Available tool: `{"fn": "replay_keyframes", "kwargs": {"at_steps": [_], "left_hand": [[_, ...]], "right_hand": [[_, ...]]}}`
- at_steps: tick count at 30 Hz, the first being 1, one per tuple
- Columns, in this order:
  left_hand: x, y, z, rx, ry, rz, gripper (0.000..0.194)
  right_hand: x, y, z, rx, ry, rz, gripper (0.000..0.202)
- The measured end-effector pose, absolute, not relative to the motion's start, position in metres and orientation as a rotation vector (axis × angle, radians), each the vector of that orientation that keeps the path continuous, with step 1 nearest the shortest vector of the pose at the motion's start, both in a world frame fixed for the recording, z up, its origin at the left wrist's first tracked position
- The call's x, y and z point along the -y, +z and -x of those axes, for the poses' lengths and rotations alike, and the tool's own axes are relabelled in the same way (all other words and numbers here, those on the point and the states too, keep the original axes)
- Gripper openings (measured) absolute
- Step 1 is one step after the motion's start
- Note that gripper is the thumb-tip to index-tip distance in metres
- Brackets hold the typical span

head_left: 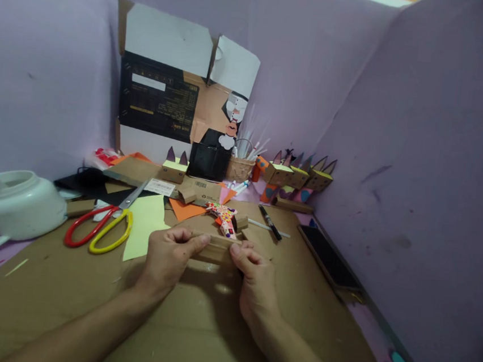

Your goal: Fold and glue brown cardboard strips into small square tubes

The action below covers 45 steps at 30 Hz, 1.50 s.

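Note:
Between my two hands is a small folded piece of brown cardboard [216, 251], raised over the cardboard-covered table. My left hand [170, 254] pinches its left end between thumb and fingers. At the right end, my right hand [256, 270] pinches it the same way. Just beyond it lie a glue gun with a flowery pattern [225, 216] and a small brown cardboard piece [241, 222]. Yellow-green paper [147, 223] lies to the left of my left hand, next to scissors [111, 231] with one red and one yellow handle.
A white pot [21, 205] stands at the left. A phone-like dark slab [328, 256] and a black marker [270, 222] lie to the right. Several cardboard animal heads [297, 175], a basket of sticks [241, 168] and an opened carton [160, 93] are at the back. Purple walls surround the table.

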State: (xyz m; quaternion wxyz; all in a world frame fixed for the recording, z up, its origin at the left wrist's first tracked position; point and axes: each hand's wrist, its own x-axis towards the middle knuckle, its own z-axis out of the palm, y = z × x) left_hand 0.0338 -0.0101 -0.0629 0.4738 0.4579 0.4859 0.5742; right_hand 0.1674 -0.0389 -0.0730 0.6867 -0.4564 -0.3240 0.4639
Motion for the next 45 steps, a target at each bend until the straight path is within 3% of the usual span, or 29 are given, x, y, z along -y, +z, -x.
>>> {"fn": "replay_keyframes", "kwargs": {"at_steps": [12, 23, 27, 31, 34, 40, 45], "left_hand": [[-0.015, -0.04, -0.002, -1.24, 1.61, -1.13, 0.029], [0.011, -0.04, -0.019, -1.044, 1.116, -1.81, 0.01], [0.003, -0.03, 0.003, -0.948, 0.91, -2.029, 0.015], [0.008, -0.026, 0.012, -0.936, 0.671, -2.268, 0.015], [0.015, -0.026, 0.008, -0.943, 0.602, -2.391, 0.017], [0.023, -0.023, 0.001, -0.878, 0.488, -2.569, 0.019], [0.026, -0.026, -0.003, -0.843, 0.589, -2.579, 0.016]], "right_hand": [[0.032, -0.067, -0.184, 0.508, 1.164, 0.98, 0.028], [0.041, -0.073, -0.178, 0.706, 1.24, 1.055, 0.03], [0.04, -0.069, -0.189, 0.899, 1.019, 1.192, 0.038], [0.041, -0.061, -0.195, 1.24, 0.907, 1.053, 0.023], [0.045, -0.059, -0.193, 1.484, 0.904, 0.941, 0.017], [0.049, -0.057, -0.191, 1.792, 0.619, 0.886, 0.031], [0.047, -0.054, -0.193, 1.873, 0.515, 0.898, 0.024]]}}
